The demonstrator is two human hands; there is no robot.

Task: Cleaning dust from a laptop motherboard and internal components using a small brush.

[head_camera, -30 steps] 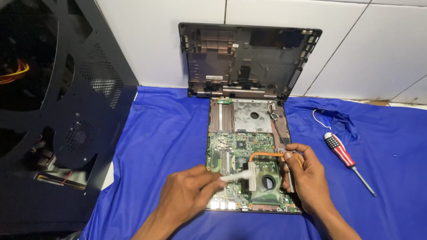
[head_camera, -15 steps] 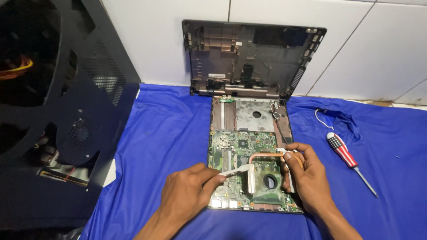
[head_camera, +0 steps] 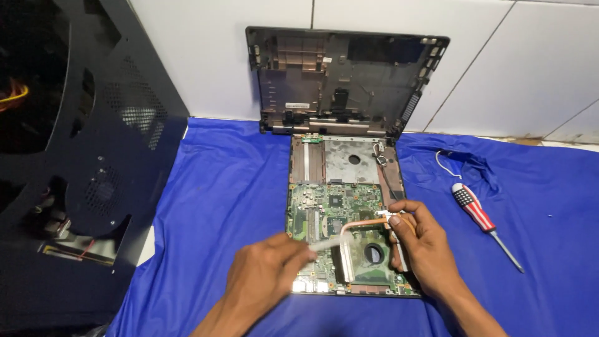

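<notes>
Left hand [head_camera: 265, 281] sits at the near-left corner of the motherboard [head_camera: 334, 212], fingers curled tight around a pale thin tool [head_camera: 326, 245], its tip aimed at the left edge of the heatsink [head_camera: 365, 253]. A second ago that tool lay a touch lower and flatter; now it has crept up toward the copper pipe [head_camera: 362, 223], so the work along the fins is moving on, not finished.

Right hand [head_camera: 424, 246] rests on the board's right edge, thumb and fingers pinching the pipe's far end by the small metal bracket [head_camera: 382, 214]. That grip has not shifted across the three looks; it reads as a steadying hold.

The heatsink itself stays seated on the board's near-right quarter, fan hub [head_camera: 373, 253] showing dark in the middle.

Beyond the board, the laptop shell [head_camera: 346, 81] stands propped against the tiled wall. Right of the board, well apart, a screwdriver [head_camera: 477, 212] lies on the blue cloth [head_camera: 212, 187], untouched. Left of the board, a black PC case [head_camera: 81, 156] looms.
</notes>
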